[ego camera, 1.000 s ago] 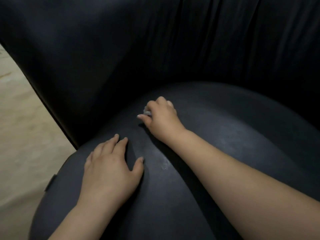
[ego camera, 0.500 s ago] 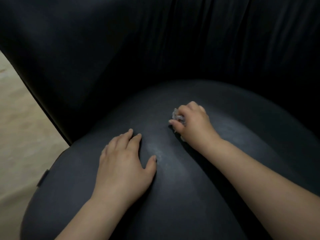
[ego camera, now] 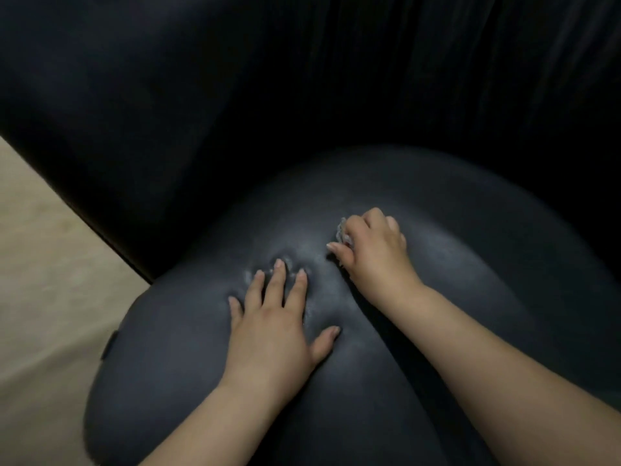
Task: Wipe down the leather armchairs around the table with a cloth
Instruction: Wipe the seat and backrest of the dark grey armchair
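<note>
A black leather armchair fills the view: its rounded seat cushion (ego camera: 470, 297) lies below me and its dark backrest (ego camera: 268, 95) rises behind. My right hand (ego camera: 373, 250) grips a small crumpled pale cloth (ego camera: 342, 232) and holds it against the middle of the cushion; only a bit of the cloth shows past the fingers. My left hand (ego camera: 275, 324) presses flat on the cushion just left of it, fingers spread and denting the leather.
Beige floor (ego camera: 43, 297) shows at the left beside the chair. A small dark tab (ego camera: 109, 344) sticks out from the cushion's left edge. The backrest curves round the seat at the back and right.
My right hand has slid the cloth rightwards across the cushion, from near the back left toward the middle. My left hand has shifted right and forward and now presses harder, with its fingers spread.
</note>
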Demonstrator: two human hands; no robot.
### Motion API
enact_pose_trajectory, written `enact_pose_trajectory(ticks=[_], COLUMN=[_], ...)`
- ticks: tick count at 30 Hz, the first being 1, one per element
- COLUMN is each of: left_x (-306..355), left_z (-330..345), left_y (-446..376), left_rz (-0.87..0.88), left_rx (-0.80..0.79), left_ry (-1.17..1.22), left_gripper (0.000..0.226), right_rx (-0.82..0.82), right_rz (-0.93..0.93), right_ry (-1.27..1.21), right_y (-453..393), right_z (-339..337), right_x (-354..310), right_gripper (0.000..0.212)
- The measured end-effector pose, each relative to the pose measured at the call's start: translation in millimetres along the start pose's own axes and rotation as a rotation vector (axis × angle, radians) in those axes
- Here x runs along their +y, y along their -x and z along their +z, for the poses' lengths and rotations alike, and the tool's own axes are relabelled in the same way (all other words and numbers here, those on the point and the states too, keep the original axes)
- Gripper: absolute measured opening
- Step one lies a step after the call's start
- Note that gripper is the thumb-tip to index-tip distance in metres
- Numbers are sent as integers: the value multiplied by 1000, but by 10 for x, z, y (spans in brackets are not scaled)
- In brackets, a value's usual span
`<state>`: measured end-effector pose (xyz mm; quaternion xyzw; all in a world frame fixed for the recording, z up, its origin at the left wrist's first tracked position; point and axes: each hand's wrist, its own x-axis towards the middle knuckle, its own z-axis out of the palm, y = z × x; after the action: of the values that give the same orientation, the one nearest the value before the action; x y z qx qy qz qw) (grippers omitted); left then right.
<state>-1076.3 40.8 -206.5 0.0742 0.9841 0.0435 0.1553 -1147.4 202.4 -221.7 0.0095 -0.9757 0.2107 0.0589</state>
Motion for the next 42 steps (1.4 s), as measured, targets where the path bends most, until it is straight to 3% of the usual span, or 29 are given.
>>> enact_pose_trajectory(ticks=[8, 12, 16, 29, 36, 42], left_x=[-51, -163, -330, -976, -1337, -1520], left_z=[-274, -601, -1207, -3284, -3643, -3552], left_y=[-66, -3, 170, 241, -210, -665], left_rz=[-1, 17, 35, 24, -161, -266], left_rx=[-166, -256, -120, 368, 310, 83], left_ry=[114, 123, 105, 216, 224, 339], left_gripper=[88, 79, 71, 62, 87, 105], right_rx=[-199, -149, -126, 27, 45, 54], right_rz=[178, 354, 401, 321, 196, -53], right_ry=[-47, -178, -239, -477, -629, -645], right_y=[264, 352, 380, -394, -1085, -1644], right_z=[-356, -732, -1186, -2342, -2161, -1767], right_x=[-169, -346, -678, -2012, -2397, -2817], right_gripper=[34, 30, 28, 18, 20, 33])
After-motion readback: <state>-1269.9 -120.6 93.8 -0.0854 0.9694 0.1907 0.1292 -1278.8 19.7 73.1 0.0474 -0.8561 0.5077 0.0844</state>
